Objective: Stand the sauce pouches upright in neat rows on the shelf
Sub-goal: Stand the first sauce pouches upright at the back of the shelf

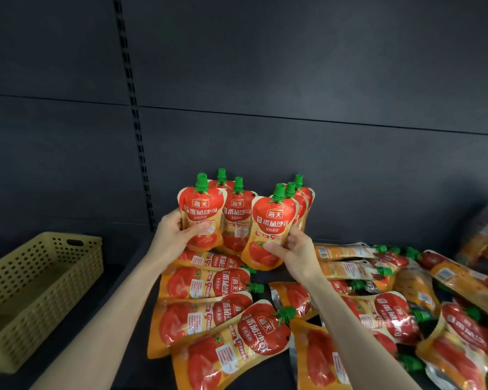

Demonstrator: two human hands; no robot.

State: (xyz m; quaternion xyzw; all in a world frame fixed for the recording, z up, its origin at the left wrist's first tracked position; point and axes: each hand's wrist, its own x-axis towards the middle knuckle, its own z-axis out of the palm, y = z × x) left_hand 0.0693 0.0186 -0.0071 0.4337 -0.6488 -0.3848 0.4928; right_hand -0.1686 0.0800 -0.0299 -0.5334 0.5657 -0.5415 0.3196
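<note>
Nearest us, flat pouches [223, 333] cover the shelf [116, 274]; they are most of the stock, so we judge the job barely begun. At far left sits a basket [40, 291]. Our left hand [178, 235] curls its fingers round one upright pouch [202, 218]. About four standing pouches [237, 220] wait behind. Our right hand [296, 249] pinches a tilted pouch [268, 235] low on its side. Further right, more lie jumbled.
</note>
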